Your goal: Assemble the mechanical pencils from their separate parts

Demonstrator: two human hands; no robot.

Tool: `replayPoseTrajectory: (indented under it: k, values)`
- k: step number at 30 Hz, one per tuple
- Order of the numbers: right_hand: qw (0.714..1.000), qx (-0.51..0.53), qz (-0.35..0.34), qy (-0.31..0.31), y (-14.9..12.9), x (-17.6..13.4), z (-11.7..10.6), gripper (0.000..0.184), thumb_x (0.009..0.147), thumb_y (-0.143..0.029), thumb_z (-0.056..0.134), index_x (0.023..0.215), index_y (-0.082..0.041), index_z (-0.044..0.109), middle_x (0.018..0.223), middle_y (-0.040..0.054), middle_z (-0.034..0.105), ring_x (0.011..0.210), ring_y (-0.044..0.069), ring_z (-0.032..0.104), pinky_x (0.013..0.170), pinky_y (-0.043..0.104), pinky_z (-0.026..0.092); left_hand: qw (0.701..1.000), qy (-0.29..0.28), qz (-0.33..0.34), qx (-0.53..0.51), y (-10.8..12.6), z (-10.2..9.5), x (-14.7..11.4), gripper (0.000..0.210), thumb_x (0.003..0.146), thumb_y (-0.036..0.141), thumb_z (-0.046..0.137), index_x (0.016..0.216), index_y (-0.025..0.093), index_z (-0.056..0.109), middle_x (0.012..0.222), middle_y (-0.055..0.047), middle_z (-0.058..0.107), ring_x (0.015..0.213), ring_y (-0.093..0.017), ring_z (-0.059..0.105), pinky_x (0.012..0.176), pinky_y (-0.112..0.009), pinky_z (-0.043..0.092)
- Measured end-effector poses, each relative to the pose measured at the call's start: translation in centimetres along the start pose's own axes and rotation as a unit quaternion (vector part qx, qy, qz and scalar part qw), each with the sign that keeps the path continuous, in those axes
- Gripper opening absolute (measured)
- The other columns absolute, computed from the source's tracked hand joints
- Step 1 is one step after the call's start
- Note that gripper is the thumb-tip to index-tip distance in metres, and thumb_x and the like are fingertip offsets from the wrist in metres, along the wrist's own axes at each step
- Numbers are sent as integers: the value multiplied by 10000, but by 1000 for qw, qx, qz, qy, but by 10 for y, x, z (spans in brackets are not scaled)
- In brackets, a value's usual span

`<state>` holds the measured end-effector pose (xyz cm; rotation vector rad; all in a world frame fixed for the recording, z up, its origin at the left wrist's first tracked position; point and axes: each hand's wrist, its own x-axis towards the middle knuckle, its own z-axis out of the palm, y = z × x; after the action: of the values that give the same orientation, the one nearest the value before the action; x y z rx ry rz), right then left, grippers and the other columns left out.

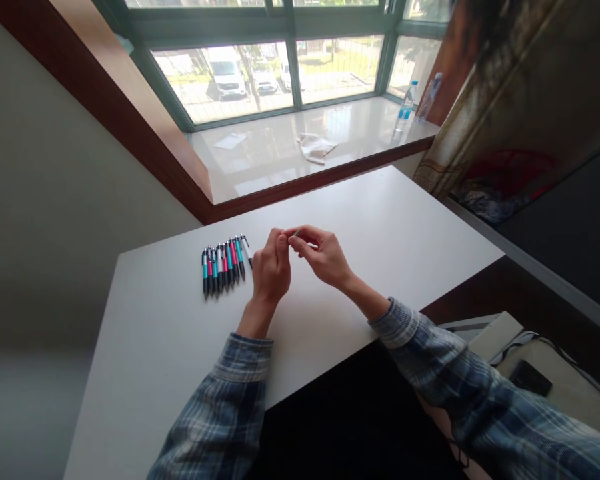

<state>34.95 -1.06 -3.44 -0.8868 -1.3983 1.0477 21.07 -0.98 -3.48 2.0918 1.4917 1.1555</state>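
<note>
Both hands meet above the white table point(330, 320), fingertips touching or nearly so. My left hand point(271, 270) is closed, and whatever it grips is hidden behind its fingers. Thumb and fingers of my right hand point(327, 255) pinch a small, slim, dark-greyish piece point(297, 233), too small to name surely. To the left of my left hand lies a tight row of click pens point(223, 267) in blue, pink and white, with black grips, tips towards me. A white pen point(245, 245) at the row's right end is partly covered by my left hand.
Beyond the table, a window sill point(265, 167) holds a crumpled cloth point(316, 147), a paper sheet point(231, 141) and a water bottle point(406, 107). A curtain point(443, 157) hangs at the right. A black phone point(531, 377) lies on a pale seat at the lower right.
</note>
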Motion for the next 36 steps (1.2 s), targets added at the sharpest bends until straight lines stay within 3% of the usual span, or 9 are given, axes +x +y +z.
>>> replayPoseTrajectory:
  k: [4,7,11,12,15,19,26,32,36]
  values:
    - [999,-37,18,17,-3,7,4,430,873,-636,709,831,-208,703,823,40,730,737,178,662,622,301,528,1000,26,-17,0,-11,1,-1,429,1099,458,262,982,208,590,651,15,573,566,-147,545,577,-259,352]
    - [998,-18,39,-34,1,23,1,432,829,-612,771,780,-196,662,739,19,696,666,158,636,605,289,527,999,39,-26,-14,-22,3,-2,388,1095,452,255,1016,212,549,668,21,581,542,-143,532,565,-259,361]
    - [980,78,38,-180,10,50,-4,348,881,-463,780,1112,-207,725,923,40,740,844,181,705,737,307,589,998,25,-20,-53,-33,2,-1,276,1068,397,303,1167,219,489,778,10,643,609,-159,593,603,-269,415]
    - [977,86,30,-196,13,55,-5,303,898,-436,767,1097,-209,747,951,49,740,870,182,704,752,306,591,998,25,-23,-49,-35,1,0,254,1058,376,325,1179,220,485,779,14,640,605,-159,587,607,-271,424]
    - [979,107,41,-166,24,67,-10,232,896,-411,775,964,-189,787,912,59,745,783,168,689,704,298,581,999,23,-21,-26,-35,-5,6,272,1031,298,370,1252,207,500,867,-15,662,717,-174,623,689,-293,485]
    - [985,122,81,-91,36,73,-22,249,890,-417,789,970,-182,795,761,36,734,693,160,667,697,312,564,999,-8,12,29,-31,-17,15,348,1062,273,366,1343,198,557,1167,-99,694,1047,-230,634,923,-379,500]
    - [975,155,156,-30,50,69,-21,289,863,-461,814,932,-182,786,735,24,688,663,134,602,658,279,487,997,-52,-10,54,-35,-30,12,319,1099,325,374,1064,201,666,947,-51,712,869,-190,655,787,-311,484]
    - [975,148,165,-31,53,62,-12,306,857,-473,815,831,-178,738,651,-5,615,602,119,530,596,270,427,998,-38,-25,37,-38,-29,6,275,1088,327,429,1065,209,676,948,-39,702,838,-169,662,754,-278,490]
    - [972,173,160,-15,49,65,-15,319,855,-494,810,868,-183,739,674,3,641,617,122,555,595,268,437,999,-25,-23,11,-37,-31,17,249,1062,340,498,1090,205,706,1010,-49,718,883,-175,668,800,-282,503]
